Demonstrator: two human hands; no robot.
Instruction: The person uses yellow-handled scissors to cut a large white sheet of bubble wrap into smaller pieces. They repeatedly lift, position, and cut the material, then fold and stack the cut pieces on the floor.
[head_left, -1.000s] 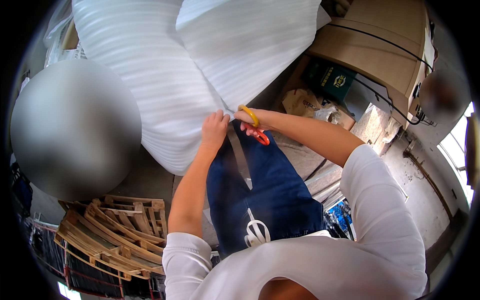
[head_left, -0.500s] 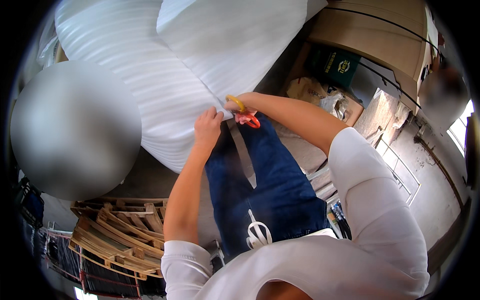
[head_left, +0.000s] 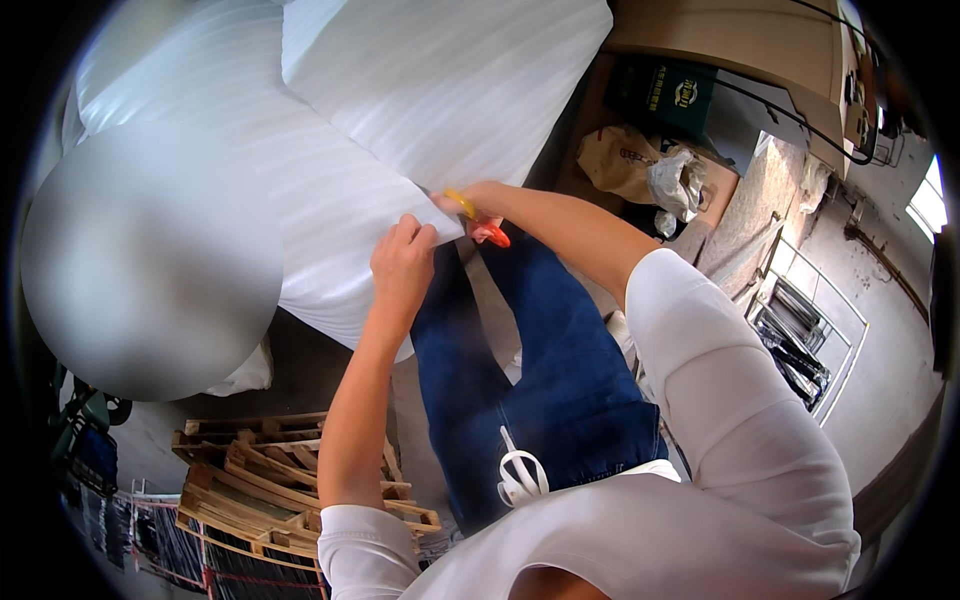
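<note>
Presently, left hand [head_left: 403, 252] pinches white foam sheet [head_left: 335, 190] beyond blue trousers [head_left: 565, 350], right hand [head_left: 482, 198] fingers wrap scissors [head_left: 497, 237]; keeping edge taut should favour clean cutting.

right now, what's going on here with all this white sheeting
A person's left hand pinches the edge of a white sheet. Their right hand grips what look like scissors with yellow and red handle loops, right at the sheet, though the blades are mostly hidden. Wooden pallets lie off to the left.
</note>
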